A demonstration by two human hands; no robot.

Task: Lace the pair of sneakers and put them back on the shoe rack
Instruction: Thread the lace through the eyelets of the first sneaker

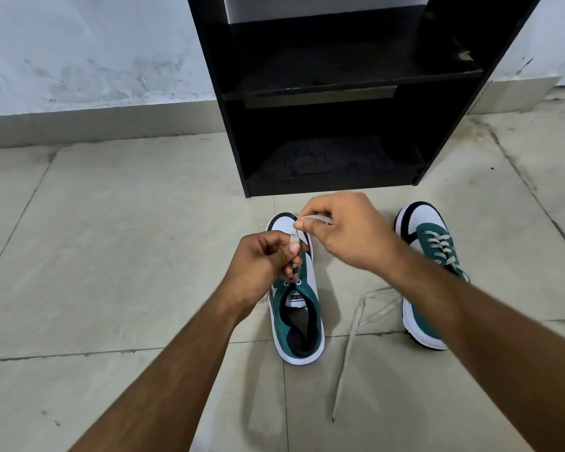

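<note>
Both hands, left (pixel 263 256) and right (pixel 343 230), pinch a lace (pixel 295 238) above a sneaker (pixel 296 308) lying lengthwise on the floor (pixel 128 256), toe toward the rack (pixel 340 93).

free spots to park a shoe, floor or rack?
Both shelves of the black rack look bare, though the lower one is dim. Open floor lies left of the left sneaker, out to the wall. Crowded: between that shoe and the right sneaker, where a loose lace trails; both hands work a lace above the left shoe.
</note>
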